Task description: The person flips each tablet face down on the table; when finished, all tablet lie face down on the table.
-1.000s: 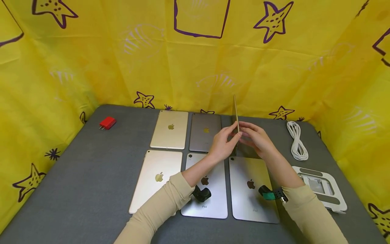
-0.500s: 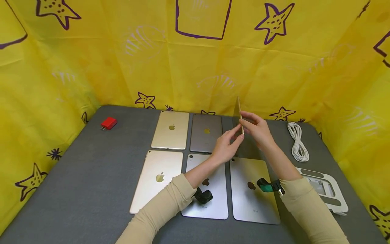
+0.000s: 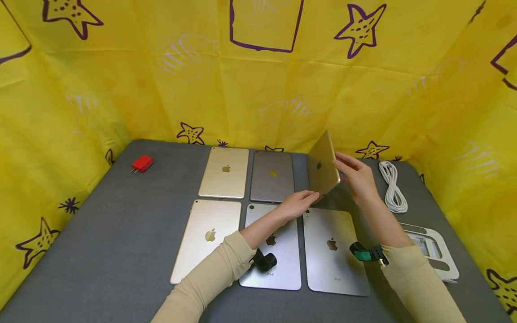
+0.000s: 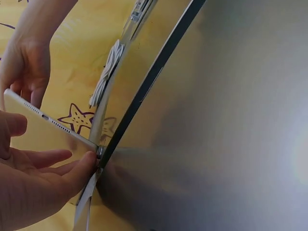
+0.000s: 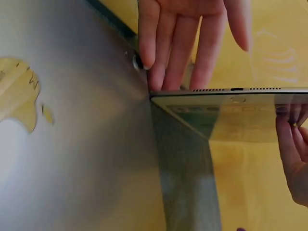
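A gold tablet (image 3: 322, 167) stands tilted over the table's back right, its right edge raised and its left side low. My right hand (image 3: 361, 179) pinches that raised edge. At the near lower corner, my left hand (image 3: 296, 205) reaches in with its fingers fairly straight, and the fingertips touch the tablet's bottom edge. From the right wrist the dark screen (image 5: 236, 115) shows, facing the right hand, with the left hand (image 5: 185, 45) extended beside the corner. A silver tablet (image 3: 337, 269) lies face down just below the hands.
Face-down tablets lie in rows: a gold one (image 3: 225, 172), a grey one (image 3: 272, 172), another gold one (image 3: 206, 237) and a silver one (image 3: 282, 269). A red charger (image 3: 142, 163) sits far left. White cable (image 3: 393, 188) and white stand (image 3: 438, 251) are at right.
The held tablet has gone from nearly upright to leaning left, its back now showing. My right hand has moved right with its raised edge, while the left hand has loosened from a pinch.
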{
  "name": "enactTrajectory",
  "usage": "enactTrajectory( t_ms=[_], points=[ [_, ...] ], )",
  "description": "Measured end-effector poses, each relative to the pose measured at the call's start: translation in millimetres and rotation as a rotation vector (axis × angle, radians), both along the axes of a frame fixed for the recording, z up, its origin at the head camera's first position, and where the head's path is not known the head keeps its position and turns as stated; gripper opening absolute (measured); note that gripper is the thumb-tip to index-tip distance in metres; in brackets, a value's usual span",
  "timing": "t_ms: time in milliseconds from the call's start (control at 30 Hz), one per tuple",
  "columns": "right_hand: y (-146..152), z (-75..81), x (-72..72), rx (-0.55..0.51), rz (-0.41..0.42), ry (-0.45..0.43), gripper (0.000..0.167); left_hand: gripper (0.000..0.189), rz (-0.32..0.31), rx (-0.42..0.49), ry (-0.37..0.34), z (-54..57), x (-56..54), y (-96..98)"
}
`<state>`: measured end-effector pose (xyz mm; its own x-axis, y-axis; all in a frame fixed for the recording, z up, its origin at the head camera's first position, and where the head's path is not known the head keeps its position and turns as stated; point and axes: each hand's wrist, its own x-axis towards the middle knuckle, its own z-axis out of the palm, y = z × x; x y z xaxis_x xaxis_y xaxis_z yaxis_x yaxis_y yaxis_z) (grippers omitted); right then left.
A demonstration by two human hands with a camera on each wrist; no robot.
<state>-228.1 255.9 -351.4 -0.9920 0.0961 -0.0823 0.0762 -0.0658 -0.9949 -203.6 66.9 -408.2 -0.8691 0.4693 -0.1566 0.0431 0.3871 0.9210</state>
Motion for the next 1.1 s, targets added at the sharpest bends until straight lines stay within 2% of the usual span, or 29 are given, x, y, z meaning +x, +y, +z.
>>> enactTrajectory(
  t_ms=[133, 300, 533, 633, 733, 933, 1000, 1100],
  points=[
    [10, -5.2, 2.7, -0.114, -0.026, 0.012, 0.045, 0.051, 0.011, 0.039, -0.052, -2.7, -0.5, -1.5],
    [21, -14.0, 5.1, -0.207, -0.041, 0.024, 0.032, 0.052, 0.023, 0.059, -0.070, -3.6, -0.4, -4.7],
    [33, -32.4, 8.6, -0.169, -0.130, -0.048, 0.023, 0.052, 0.029, 0.052, -0.042, -2.7, 1.5, -8.0],
    [36, -40.9, 8.4, -0.103, -0.160, -0.098, 0.031, 0.054, 0.040, 0.037, -0.032, -1.6, 2.5, -8.2],
    [39, -48.2, 7.9, -0.010, -0.150, -0.158, 0.045, 0.057, 0.047, 0.028, -0.033, -0.6, 3.8, -8.0],
    [44, -56.3, 6.8, 0.221, -0.065, -0.234, 0.049, 0.061, 0.048, 0.020, -0.047, 0.6, 6.3, -7.7],
    [45, -57.5, 6.9, 0.305, -0.033, -0.232, 0.048, 0.061, 0.044, 0.014, -0.043, 0.6, 6.7, -7.7],
    [48, -58.6, 7.1, 0.490, 0.036, -0.207, 0.048, 0.061, 0.038, -0.005, -0.029, -0.4, 7.0, -7.5]
  ],
)
